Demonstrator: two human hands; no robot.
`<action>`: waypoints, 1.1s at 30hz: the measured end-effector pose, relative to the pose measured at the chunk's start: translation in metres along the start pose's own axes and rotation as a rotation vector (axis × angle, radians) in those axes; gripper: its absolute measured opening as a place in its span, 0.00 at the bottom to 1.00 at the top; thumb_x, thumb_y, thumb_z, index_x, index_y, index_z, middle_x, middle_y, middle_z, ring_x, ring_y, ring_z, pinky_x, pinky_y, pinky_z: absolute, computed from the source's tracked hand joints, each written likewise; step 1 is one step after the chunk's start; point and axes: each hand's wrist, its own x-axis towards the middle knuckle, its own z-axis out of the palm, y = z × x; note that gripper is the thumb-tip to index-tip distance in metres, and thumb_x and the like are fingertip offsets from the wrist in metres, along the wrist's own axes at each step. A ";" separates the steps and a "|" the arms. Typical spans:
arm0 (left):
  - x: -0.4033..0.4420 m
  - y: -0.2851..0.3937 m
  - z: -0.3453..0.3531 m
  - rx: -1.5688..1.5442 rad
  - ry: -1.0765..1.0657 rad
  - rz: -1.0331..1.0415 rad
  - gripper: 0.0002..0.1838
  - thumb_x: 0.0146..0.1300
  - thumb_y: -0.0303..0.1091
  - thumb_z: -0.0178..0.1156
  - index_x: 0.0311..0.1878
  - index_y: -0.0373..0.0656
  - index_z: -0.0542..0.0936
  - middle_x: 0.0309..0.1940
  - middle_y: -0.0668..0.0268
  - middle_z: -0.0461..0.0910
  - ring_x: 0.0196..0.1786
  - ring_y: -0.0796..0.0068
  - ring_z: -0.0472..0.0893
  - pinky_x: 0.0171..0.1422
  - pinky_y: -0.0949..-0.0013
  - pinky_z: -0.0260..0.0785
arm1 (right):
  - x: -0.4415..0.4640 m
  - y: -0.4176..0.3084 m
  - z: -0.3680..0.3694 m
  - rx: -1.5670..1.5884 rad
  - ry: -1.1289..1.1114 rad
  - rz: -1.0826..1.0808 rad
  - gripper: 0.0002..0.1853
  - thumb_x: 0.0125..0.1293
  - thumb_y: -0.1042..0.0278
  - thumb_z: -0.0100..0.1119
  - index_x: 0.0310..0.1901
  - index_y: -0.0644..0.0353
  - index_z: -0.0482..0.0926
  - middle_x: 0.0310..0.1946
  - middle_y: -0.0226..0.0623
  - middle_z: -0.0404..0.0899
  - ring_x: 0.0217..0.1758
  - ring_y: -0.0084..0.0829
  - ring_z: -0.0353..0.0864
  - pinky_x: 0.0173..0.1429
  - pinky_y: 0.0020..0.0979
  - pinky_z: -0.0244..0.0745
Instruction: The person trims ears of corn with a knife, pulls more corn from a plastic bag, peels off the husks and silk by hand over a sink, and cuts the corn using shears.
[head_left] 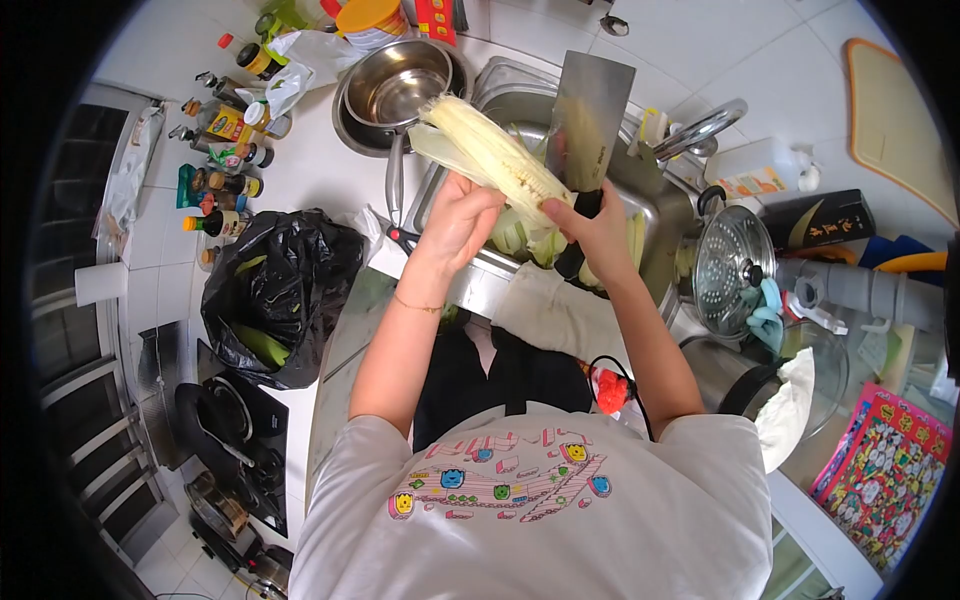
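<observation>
A pale ear of corn (500, 155) with some husk left along its left side is held slantwise above the sink (655, 215). My left hand (462, 220) is closed on the husk at the corn's lower left side. My right hand (597, 228) has its thumb against the lower end of the corn and its fingers wrapped round the dark handle of a cleaver (590, 120), whose wide blade points up. Under my hands, green husks (510, 235) lie in the sink, partly hidden by the corn and hands.
Left of the sink stand a steel pot (398, 85) and a black plastic bag (285, 300) with green husks inside. Bottles and jars line the left wall. A faucet (700, 130) rises at the sink's back right, near a steamer lid (735, 265). A cloth (555, 310) hangs over the front edge.
</observation>
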 end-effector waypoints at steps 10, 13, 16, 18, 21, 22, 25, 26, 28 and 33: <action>0.001 0.004 0.003 0.081 0.047 -0.011 0.27 0.59 0.14 0.50 0.64 0.32 0.64 0.63 0.53 0.70 0.68 0.63 0.68 0.74 0.60 0.57 | -0.001 -0.003 0.005 -0.007 0.012 -0.050 0.41 0.47 0.60 0.78 0.61 0.67 0.69 0.57 0.39 0.73 0.54 0.26 0.73 0.60 0.30 0.68; 0.001 0.006 0.001 0.047 0.005 0.007 0.28 0.58 0.13 0.50 0.65 0.33 0.63 0.63 0.53 0.69 0.69 0.62 0.67 0.75 0.59 0.56 | -0.001 0.000 0.008 0.040 0.014 -0.093 0.40 0.48 0.60 0.78 0.61 0.67 0.69 0.55 0.39 0.74 0.52 0.27 0.74 0.60 0.29 0.68; 0.000 0.006 -0.002 0.050 0.019 -0.001 0.33 0.56 0.14 0.54 0.66 0.35 0.60 0.63 0.55 0.68 0.67 0.64 0.68 0.74 0.62 0.57 | 0.001 -0.001 0.006 0.055 0.005 -0.053 0.39 0.48 0.60 0.78 0.60 0.67 0.70 0.53 0.38 0.75 0.51 0.27 0.75 0.60 0.29 0.68; -0.002 0.011 -0.005 0.217 0.083 0.038 0.38 0.54 0.17 0.59 0.68 0.35 0.56 0.64 0.55 0.66 0.67 0.63 0.68 0.74 0.63 0.56 | 0.001 -0.002 0.005 0.071 -0.003 -0.019 0.39 0.48 0.60 0.78 0.59 0.67 0.70 0.52 0.38 0.76 0.52 0.28 0.76 0.60 0.29 0.68; -0.002 0.030 -0.011 0.772 0.217 0.283 0.49 0.50 0.25 0.68 0.72 0.34 0.49 0.68 0.49 0.61 0.69 0.57 0.65 0.75 0.61 0.53 | 0.005 -0.004 0.002 0.031 -0.018 -0.066 0.39 0.47 0.58 0.78 0.58 0.67 0.71 0.50 0.38 0.77 0.52 0.28 0.76 0.60 0.29 0.68; -0.001 0.035 -0.012 1.002 0.259 0.431 0.54 0.48 0.28 0.71 0.72 0.34 0.46 0.69 0.47 0.59 0.70 0.54 0.64 0.75 0.60 0.52 | 0.006 -0.007 -0.002 -0.037 -0.023 -0.097 0.39 0.46 0.57 0.78 0.58 0.67 0.71 0.50 0.37 0.78 0.53 0.28 0.76 0.60 0.29 0.68; -0.005 0.065 -0.004 1.639 0.119 0.624 0.53 0.47 0.42 0.74 0.72 0.38 0.55 0.69 0.48 0.62 0.70 0.51 0.64 0.75 0.57 0.52 | 0.010 -0.011 -0.010 -0.123 -0.085 -0.171 0.36 0.48 0.62 0.77 0.58 0.67 0.71 0.49 0.35 0.78 0.51 0.24 0.76 0.58 0.27 0.69; -0.001 0.077 -0.007 1.744 -0.048 0.566 0.49 0.47 0.45 0.74 0.71 0.40 0.59 0.68 0.50 0.64 0.70 0.51 0.65 0.74 0.58 0.53 | 0.011 -0.013 -0.012 -0.135 -0.113 -0.195 0.34 0.50 0.65 0.76 0.57 0.66 0.71 0.48 0.34 0.78 0.50 0.23 0.76 0.57 0.26 0.70; 0.000 0.085 -0.004 1.769 -0.212 0.365 0.37 0.50 0.51 0.71 0.62 0.45 0.74 0.58 0.55 0.76 0.62 0.56 0.74 0.67 0.62 0.63 | 0.012 -0.022 -0.013 -0.105 -0.158 -0.171 0.37 0.47 0.60 0.77 0.57 0.67 0.72 0.48 0.35 0.78 0.51 0.25 0.76 0.58 0.28 0.69; 0.005 0.087 0.000 1.496 -0.458 -0.287 0.33 0.52 0.40 0.71 0.62 0.43 0.73 0.41 0.62 0.81 0.44 0.73 0.79 0.53 0.70 0.70 | 0.014 -0.029 -0.016 -0.115 -0.241 -0.155 0.35 0.47 0.61 0.77 0.57 0.66 0.74 0.47 0.33 0.79 0.48 0.22 0.75 0.53 0.26 0.71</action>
